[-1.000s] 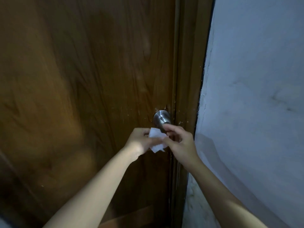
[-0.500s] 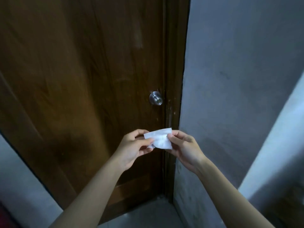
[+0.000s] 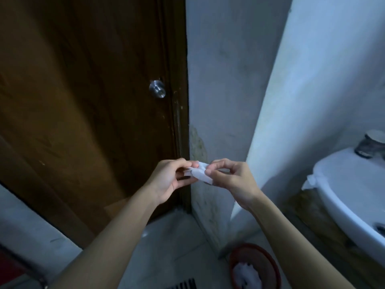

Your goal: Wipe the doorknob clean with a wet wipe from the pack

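A round silver doorknob sits on the right side of a dark brown wooden door. A small crumpled white wet wipe is held between both hands, well below and to the right of the knob. My left hand pinches its left end with fingertips. My right hand pinches its right end. Neither hand touches the knob. What looks like the wipe pack, a white sheet sticking out, lies on the sink's left rim.
A white sink with a metal tap juts in at the right. A red-brown bin with white waste stands on the tiled floor below my right arm. Grey walls flank the door frame; a floor drain grate lies at the bottom.
Both hands have drawn back from the doorknob with the wipe, moving down and right. The view has pulled away, and the sink and bin have come into sight.
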A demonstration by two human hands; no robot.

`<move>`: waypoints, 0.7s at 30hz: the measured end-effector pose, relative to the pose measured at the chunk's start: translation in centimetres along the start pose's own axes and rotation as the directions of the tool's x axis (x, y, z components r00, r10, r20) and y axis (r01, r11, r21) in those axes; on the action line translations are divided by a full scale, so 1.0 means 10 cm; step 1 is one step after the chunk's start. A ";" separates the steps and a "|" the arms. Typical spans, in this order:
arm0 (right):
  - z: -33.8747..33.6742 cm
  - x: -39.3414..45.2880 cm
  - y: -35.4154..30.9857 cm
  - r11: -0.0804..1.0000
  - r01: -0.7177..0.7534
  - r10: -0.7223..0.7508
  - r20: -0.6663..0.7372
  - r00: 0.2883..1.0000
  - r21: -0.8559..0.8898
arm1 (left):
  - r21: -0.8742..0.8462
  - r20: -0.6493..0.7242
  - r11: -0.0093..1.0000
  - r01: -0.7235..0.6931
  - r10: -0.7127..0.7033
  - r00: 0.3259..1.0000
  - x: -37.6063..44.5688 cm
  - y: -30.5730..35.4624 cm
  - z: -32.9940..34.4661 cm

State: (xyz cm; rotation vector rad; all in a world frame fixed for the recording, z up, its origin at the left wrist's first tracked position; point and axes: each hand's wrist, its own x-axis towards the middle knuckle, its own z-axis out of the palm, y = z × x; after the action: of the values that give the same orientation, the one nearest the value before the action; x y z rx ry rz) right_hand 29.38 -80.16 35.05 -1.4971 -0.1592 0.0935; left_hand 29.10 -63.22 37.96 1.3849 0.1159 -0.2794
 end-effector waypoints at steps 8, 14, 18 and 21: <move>-1.11 -0.38 0.76 0.994 -0.105 0.101 -0.108 0.989 -0.031 | 0.124 -0.069 0.984 0.131 -0.123 0.990 0.39 -0.99 0.97; -1.89 -0.64 1.85 0.949 -0.262 0.211 -0.268 0.940 -0.174 | 0.349 -0.090 0.911 0.220 -0.201 0.976 0.82 -2.27 1.52; -2.26 -0.82 2.75 0.895 -0.411 0.314 -0.405 0.859 -0.177 | 0.570 -0.051 0.795 0.205 -0.215 0.975 1.08 -3.18 1.70; -2.45 -0.94 3.42 0.838 -0.511 0.388 -0.447 0.806 -0.192 | 0.623 0.000 0.754 0.206 -0.263 0.965 1.19 -3.70 1.77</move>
State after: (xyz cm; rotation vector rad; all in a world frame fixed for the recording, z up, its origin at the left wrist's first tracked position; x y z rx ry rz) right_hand 25.31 -103.35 -1.08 -1.8086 0.5458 0.1588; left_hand 29.35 -87.91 3.16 2.0199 0.1317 -0.6333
